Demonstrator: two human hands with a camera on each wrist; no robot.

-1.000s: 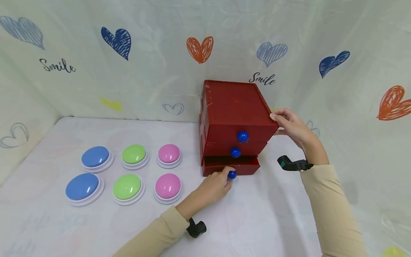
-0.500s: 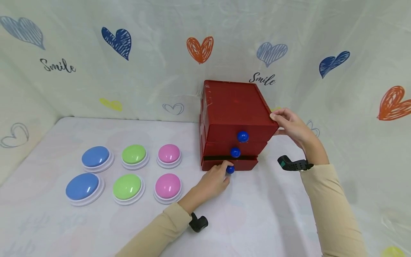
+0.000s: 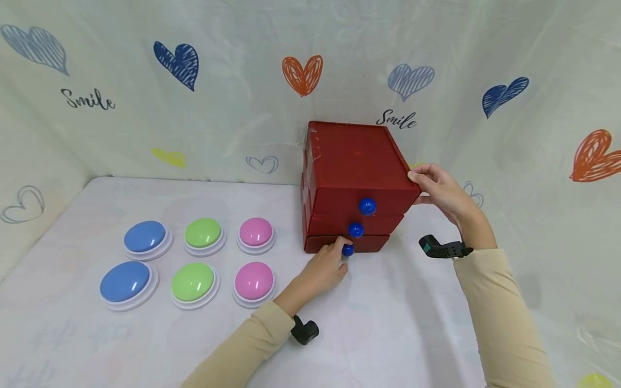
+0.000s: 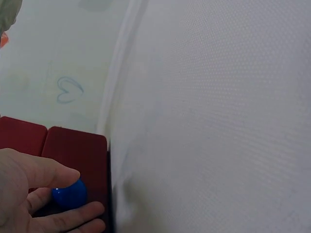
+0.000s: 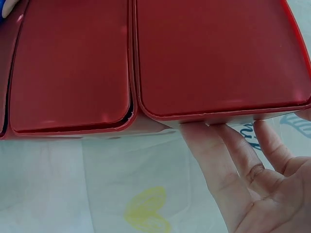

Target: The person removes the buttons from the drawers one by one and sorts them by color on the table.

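A red drawer cabinet (image 3: 359, 156) stands on the white table, its three drawers stacked and each fitted with a round blue knob. My left hand (image 3: 324, 268) holds the bottom knob (image 3: 347, 250) between thumb and fingers. In the left wrist view, the thumb lies over that blue knob (image 4: 70, 195) with fingers on its other side. The bottom drawer (image 3: 373, 243) sits flush with the front. At the cabinet's right side, my right hand (image 3: 443, 194) touches the upper front corner. Its fairly straight fingers (image 5: 209, 155) press the side wall in the right wrist view.
Left of the cabinet are two rows of dome buttons in white bases: blue (image 3: 125, 281), green (image 3: 192, 281) and pink (image 3: 254, 281). A pale curtain (image 3: 233, 108) printed with hearts hangs close behind the cabinet.
The bottom drawer has slid inward until its gap vanished. My left hand went forward with its knob. My right hand stayed against the cabinet's corner, and the cabinet has not shifted.
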